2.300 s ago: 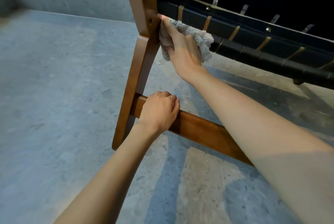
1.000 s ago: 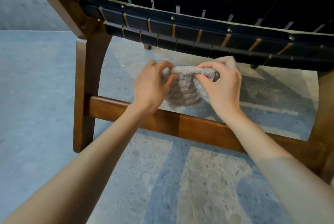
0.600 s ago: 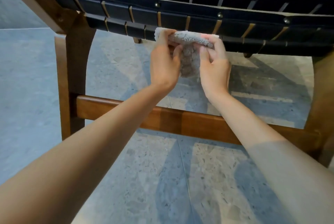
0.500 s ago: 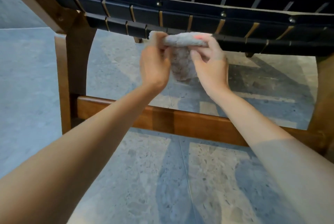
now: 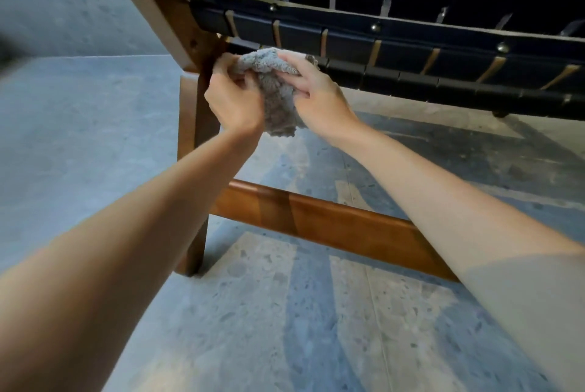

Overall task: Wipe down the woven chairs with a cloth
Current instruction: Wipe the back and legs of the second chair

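A woven chair with black straps [image 5: 395,46] on a brown wooden frame fills the upper part of the head view, seen from low down. A fluffy grey cloth [image 5: 277,97] hangs bunched just under the left end of the strap rail, beside the wooden leg [image 5: 190,151]. My left hand [image 5: 232,100] grips the cloth's left side with curled fingers. My right hand [image 5: 316,91] holds its right side, fingers over the top of it. The cloth's upper edge touches the lower straps.
A wooden crossbar [image 5: 332,227] runs low between the chair legs, under my forearms. The floor [image 5: 79,144] is grey speckled stone with striped shadows. A low grey wall [image 5: 79,21] stands at the back left.
Both hands and the cloth have moved left along the strap rail, from its middle to the corner by the leg. The cloth is more bunched than before.
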